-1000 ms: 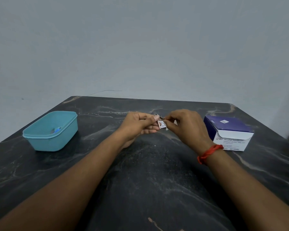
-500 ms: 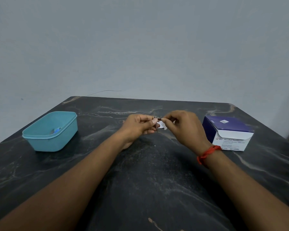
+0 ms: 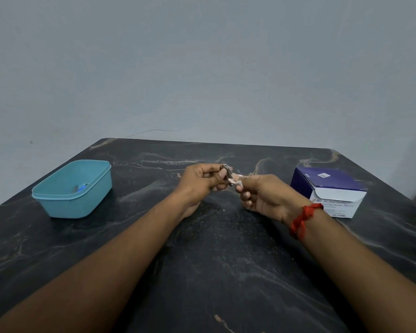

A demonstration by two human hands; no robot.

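Above the middle of the dark marble table [image 3: 221,265], my left hand [image 3: 199,183] pinches a small dark metallic object [image 3: 227,173] between thumb and fingers. My right hand [image 3: 264,197], palm turned partly up, pinches a small white swab [image 3: 235,182] at its fingertips. The swab touches the lower part of the metallic object. Fingers hide most of that object, so I cannot tell what it is. A red thread [image 3: 303,219] is tied round my right wrist.
A purple and white box of alcohol swabs [image 3: 329,186] stands at the right, its flap open. A teal plastic tub [image 3: 75,195] sits at the left with a small blue item [image 3: 82,187] inside. A grey wall rises behind the table's far edge.
My right hand has drawn a little to the right and turned palm up, and the white swab now trails from its fingertips. My left hand has stayed in place.
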